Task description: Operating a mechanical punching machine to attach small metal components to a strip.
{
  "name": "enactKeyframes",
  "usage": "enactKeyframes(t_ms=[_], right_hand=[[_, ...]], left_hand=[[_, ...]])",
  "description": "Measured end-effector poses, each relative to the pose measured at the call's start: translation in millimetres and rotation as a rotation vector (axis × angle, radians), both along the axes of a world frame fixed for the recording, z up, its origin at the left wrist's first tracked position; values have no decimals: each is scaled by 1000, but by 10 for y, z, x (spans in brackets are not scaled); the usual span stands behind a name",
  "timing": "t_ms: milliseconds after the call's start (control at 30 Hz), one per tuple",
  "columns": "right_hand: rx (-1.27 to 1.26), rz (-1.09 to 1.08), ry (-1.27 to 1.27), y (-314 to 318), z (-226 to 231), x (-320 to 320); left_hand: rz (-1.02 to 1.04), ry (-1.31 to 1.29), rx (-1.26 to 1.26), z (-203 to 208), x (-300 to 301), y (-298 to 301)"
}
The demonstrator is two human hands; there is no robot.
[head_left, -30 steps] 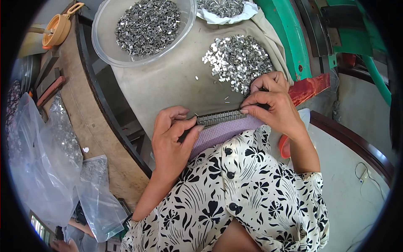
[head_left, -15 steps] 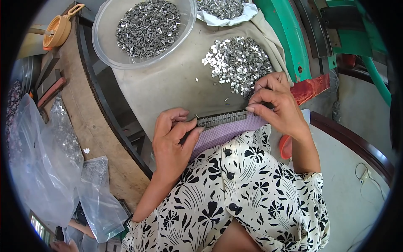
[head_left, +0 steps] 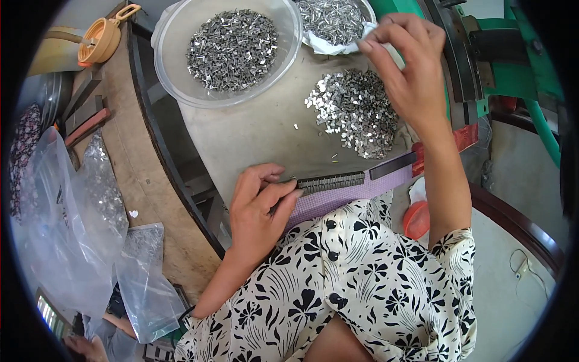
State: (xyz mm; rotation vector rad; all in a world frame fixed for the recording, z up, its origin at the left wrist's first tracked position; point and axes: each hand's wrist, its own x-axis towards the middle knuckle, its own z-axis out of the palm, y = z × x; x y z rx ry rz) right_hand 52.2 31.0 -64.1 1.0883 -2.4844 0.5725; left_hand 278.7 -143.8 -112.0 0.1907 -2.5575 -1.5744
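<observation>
My left hand is closed at the left end of a dark metal strip, thumb and fingers gripping it. Thin upright pieces stand side by side along the strip, which lies on a purple checked cloth across my lap. Raised at the upper right, my right hand has thumb and fingertips pressed together beside a bowl of thin silver pins lined with white material. Anything between those fingertips is too small to make out. Below this hand spreads a pile of small flat metal chips.
A clear plastic tub holds many small metal pieces. Right of the strip lies a plain dark bar. Green machinery stands at the right, above a red cup. Plastic bags and an orange strainer-like holder are at the left.
My right hand has left the strip's right end and risen to the bowl of pins, uncovering the dark bar. My left hand stays at the strip's left end. The view has shifted slightly.
</observation>
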Motion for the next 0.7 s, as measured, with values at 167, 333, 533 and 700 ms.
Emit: enactKeyframes(t_ms=[167, 333, 533, 700], right_hand=[[100, 14, -61, -39, -270, -146], [108, 57, -184, 73, -27, 299], [80, 158, -449, 263, -58, 710], [115, 177, -516, 291, -191, 891]], left_hand=[[-15, -49, -26, 29, -66, -57], [-165, -98, -270, 150, -196, -130], [-273, -118, -321, 204, -327, -171], [-284, -172, -333, 239, -346, -156]])
